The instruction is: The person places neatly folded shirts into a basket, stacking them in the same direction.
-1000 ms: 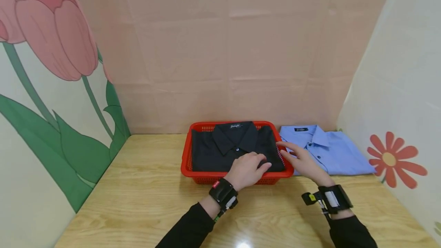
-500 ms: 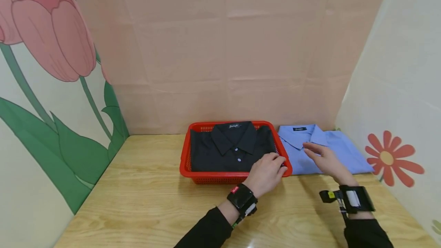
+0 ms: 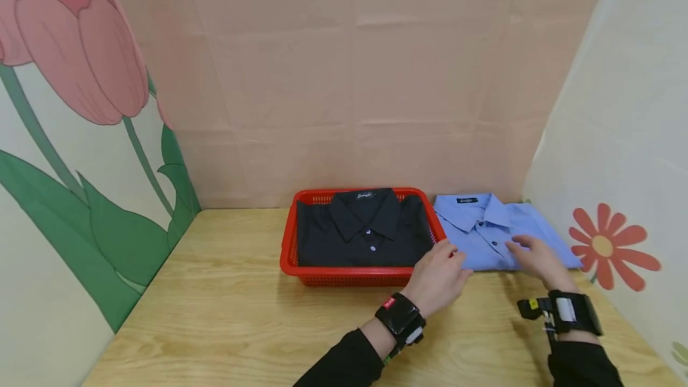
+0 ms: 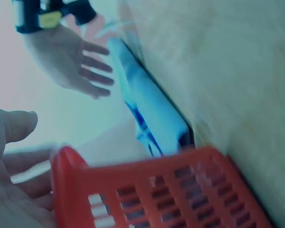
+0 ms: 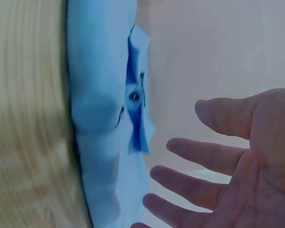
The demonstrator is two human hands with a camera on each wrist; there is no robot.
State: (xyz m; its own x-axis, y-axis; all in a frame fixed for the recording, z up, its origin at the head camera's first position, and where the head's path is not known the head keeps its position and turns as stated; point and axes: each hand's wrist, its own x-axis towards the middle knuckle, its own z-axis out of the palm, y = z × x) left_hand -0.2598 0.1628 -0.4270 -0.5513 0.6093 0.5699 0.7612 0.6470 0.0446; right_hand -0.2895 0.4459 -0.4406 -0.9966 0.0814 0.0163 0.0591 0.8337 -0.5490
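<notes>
A folded black shirt with its collar up lies inside the red plastic basket. My left hand is over the basket's front right corner, fingers spread and relaxed; the left wrist view shows its thumb apart from the fingers beside the red rim. To the basket's right lies a folded light blue shirt, collar toward the back. My right hand hovers by the blue shirt's front right part. In the right wrist view its fingers are spread, holding nothing, with the shirt's folded edge before them.
The wooden table carries the basket and shirt near its back edge. A plain pinkish backdrop rises behind them. A flower-printed panel stands at the right, and a tulip-printed one at the left.
Both hands have moved right: the left from over the black shirt to the basket's front right corner, the right from the basket's right rim to over the blue shirt. Basket and shirts stay put.
</notes>
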